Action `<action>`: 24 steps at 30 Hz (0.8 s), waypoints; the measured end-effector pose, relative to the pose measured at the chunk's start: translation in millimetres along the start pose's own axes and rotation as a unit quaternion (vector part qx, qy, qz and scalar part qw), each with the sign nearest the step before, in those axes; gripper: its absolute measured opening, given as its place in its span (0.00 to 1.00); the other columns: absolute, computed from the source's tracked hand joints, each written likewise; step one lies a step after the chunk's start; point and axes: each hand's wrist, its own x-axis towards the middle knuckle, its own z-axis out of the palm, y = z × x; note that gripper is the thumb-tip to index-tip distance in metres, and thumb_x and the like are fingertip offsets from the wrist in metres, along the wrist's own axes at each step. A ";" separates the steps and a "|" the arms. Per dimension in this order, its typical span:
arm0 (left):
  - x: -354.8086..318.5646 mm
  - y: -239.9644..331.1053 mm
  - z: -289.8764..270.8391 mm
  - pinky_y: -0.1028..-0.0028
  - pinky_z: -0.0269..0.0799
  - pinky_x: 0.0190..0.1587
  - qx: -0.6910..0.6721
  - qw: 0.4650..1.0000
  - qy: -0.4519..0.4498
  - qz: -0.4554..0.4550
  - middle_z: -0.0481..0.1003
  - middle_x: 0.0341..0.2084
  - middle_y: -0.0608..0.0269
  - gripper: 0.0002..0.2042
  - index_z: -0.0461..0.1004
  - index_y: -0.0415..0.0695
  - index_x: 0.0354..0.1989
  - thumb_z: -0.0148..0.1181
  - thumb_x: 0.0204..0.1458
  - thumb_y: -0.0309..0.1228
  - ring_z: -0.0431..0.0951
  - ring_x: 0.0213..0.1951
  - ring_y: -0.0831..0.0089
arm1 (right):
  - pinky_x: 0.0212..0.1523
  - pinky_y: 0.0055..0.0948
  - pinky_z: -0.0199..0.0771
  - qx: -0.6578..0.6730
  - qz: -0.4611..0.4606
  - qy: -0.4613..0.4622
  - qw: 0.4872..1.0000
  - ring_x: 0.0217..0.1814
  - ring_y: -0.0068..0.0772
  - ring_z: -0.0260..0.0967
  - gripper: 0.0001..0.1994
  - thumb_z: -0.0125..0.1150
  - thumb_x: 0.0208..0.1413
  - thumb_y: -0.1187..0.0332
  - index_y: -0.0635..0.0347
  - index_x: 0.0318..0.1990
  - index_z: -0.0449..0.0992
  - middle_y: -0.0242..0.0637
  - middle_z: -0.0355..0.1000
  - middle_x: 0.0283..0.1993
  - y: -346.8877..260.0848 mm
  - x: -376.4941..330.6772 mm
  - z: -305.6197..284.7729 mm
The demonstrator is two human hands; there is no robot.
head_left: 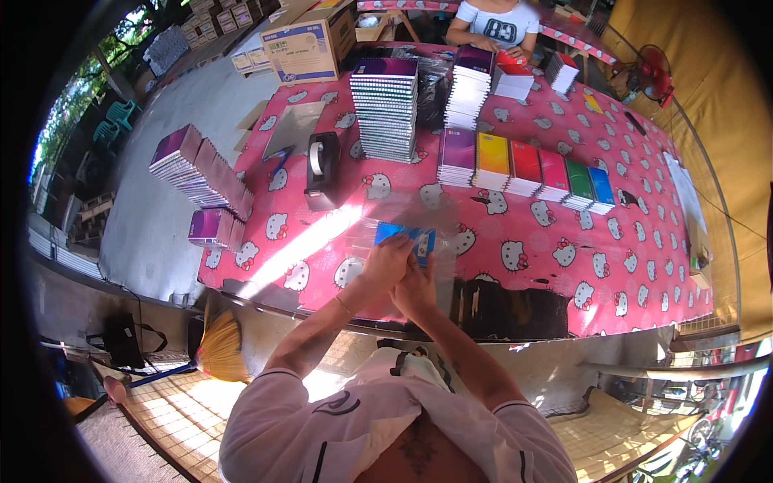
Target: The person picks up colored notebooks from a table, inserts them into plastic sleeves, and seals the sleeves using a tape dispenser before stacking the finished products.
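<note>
A small blue notebook lies at the near side of the pink table, on or in a sheet of clear plastic whose edges are hard to make out. My left hand is bent over the notebook's left part, fingers closed on it. Just below and to the right, my right hand grips its lower edge, fingertips against the cover. The two hands touch each other, and the left one hides some of the notebook. Beyond them stands a black tape dispenser with a pale roll.
A row of colored notebook stacks stands right of center. Tall stacks rise behind; purple stacks sit left. Scissors lie by the dispenser. A cardboard box stands far left. Across the table, a person handles red notebooks.
</note>
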 end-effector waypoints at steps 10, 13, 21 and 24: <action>-12.1 -11.3 1.6 0.62 0.67 0.64 -0.025 0.999 -0.044 0.002 0.74 0.54 0.45 0.21 0.74 0.33 0.53 0.56 0.47 0.24 0.71 0.61 0.55 | 0.45 0.31 0.79 0.511 0.353 0.080 0.780 0.41 0.25 0.72 0.14 0.53 0.57 0.78 0.60 0.51 0.69 0.41 0.73 0.50 95.9 42.2 -24.7; -6.8 -4.9 5.6 0.61 0.63 0.66 0.011 0.998 -0.045 0.043 0.71 0.57 0.43 0.23 0.72 0.33 0.54 0.56 0.46 0.24 0.70 0.62 0.55 | 0.40 0.28 0.79 0.487 0.311 -0.005 0.816 0.38 0.27 0.74 0.14 0.59 0.55 0.75 0.61 0.50 0.74 0.39 0.74 0.47 169.4 27.0 -37.0; -13.7 -1.8 -6.6 0.59 0.60 0.68 0.032 0.995 -0.091 0.027 0.68 0.62 0.45 0.24 0.70 0.34 0.58 0.57 0.51 0.29 0.67 0.64 0.52 | 0.56 0.36 0.67 -0.049 -0.084 0.047 0.994 0.58 0.37 0.68 0.27 0.70 0.46 0.61 0.61 0.54 0.74 0.37 0.70 0.56 38.5 22.8 -75.7; -15.5 -3.1 -7.5 0.54 0.59 0.68 -0.036 0.998 -0.047 -0.006 0.69 0.61 0.49 0.24 0.65 0.38 0.64 0.54 0.59 0.33 0.67 0.65 0.54 | 0.58 0.38 0.65 -0.063 -0.079 0.012 0.995 0.59 0.36 0.67 0.29 0.70 0.45 0.59 0.60 0.56 0.73 0.35 0.69 0.56 55.8 12.9 -33.5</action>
